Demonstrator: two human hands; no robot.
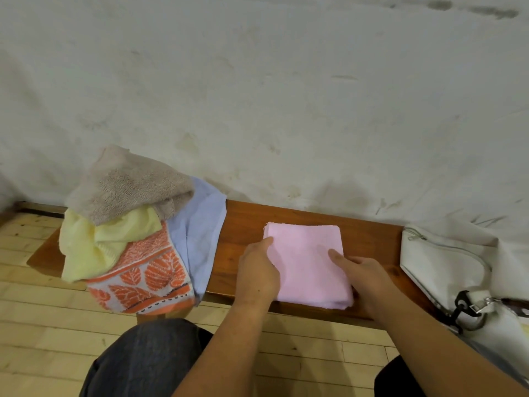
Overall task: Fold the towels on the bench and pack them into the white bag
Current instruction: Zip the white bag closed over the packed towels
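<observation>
Pink towel (pixel 306 262) (folded) on bench (pixel 243 224)

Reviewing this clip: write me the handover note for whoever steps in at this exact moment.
Left hand: holds the folded pink towel by its left edge, thumb on top.
Right hand: holds its right edge likewise.
The towel lies mid-way along the bench; white bag at the right end.
Done: pink towel folded.
Left: pack it, then fold and pack the heaped beige towel, yellow towel, orange leaf towel and blue towel at the left end.
</observation>
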